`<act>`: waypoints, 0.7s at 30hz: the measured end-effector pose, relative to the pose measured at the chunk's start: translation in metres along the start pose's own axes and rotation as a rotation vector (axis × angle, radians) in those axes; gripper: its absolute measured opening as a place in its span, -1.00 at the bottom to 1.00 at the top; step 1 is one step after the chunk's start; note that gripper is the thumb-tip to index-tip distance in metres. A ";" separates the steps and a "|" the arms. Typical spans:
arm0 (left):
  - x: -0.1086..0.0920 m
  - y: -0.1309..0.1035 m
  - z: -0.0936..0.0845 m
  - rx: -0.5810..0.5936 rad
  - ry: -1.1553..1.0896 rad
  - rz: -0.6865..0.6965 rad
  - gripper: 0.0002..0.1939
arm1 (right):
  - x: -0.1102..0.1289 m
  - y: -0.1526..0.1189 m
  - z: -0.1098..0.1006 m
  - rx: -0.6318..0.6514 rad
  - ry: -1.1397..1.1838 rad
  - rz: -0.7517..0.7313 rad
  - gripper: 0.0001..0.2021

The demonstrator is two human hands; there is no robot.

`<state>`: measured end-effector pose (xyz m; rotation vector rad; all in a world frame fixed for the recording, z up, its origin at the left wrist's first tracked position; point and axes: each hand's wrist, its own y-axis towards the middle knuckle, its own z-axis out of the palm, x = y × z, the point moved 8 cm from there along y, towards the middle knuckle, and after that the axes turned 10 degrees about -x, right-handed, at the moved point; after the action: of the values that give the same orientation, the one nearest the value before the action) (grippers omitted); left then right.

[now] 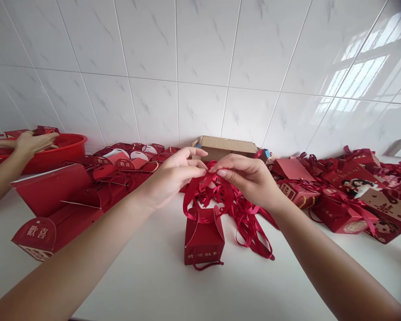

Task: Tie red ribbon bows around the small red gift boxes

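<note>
A small red gift box (204, 243) stands upright on the white table, its flaps folded up and a cord handle hanging at its front. Red satin ribbon (189, 198) loops through the top of the box and rises to my fingers. My left hand (173, 176) pinches the ribbon between thumb and a finger, with its index finger raised. From the other side my right hand (249, 178) pinches the ribbon too, the two sets of fingertips almost touching. Behind and right of the box lies a tangled pile of loose red ribbons (250, 223).
Several red boxes (67, 218) crowd the left side. On the right are more boxes (342, 214) with ribbons. A cardboard box (229, 145) is against the tiled wall. At far left, another person's hands (33, 142) reach over a red basin (62, 151).
</note>
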<state>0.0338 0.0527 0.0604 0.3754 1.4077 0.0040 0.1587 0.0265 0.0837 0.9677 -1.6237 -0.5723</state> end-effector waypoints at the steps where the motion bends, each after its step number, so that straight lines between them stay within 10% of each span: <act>1: 0.003 0.001 -0.003 -0.021 -0.017 -0.036 -0.72 | 0.002 -0.001 0.001 0.038 -0.068 -0.077 -0.77; 6: 0.013 0.001 -0.003 -0.018 -0.090 -0.190 -0.83 | 0.018 -0.010 0.003 0.057 -0.423 -0.498 -0.68; 10: 0.010 0.000 0.003 0.015 -0.034 -0.111 -0.73 | 0.021 -0.012 0.005 -0.041 -0.547 -0.563 -0.70; 17: -0.027 -0.030 -0.035 -0.395 0.873 0.673 -0.54 | 0.000 -0.044 -0.041 -0.461 -0.527 -0.172 -0.86; 21: 0.013 -0.051 -0.097 -0.360 1.301 0.440 -0.58 | -0.052 -0.103 -0.077 -0.246 -0.855 0.202 -0.86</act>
<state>-0.0681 0.0317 0.0233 0.3776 2.4988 1.0037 0.2654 0.0228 -0.0046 0.3615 -2.2874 -1.1079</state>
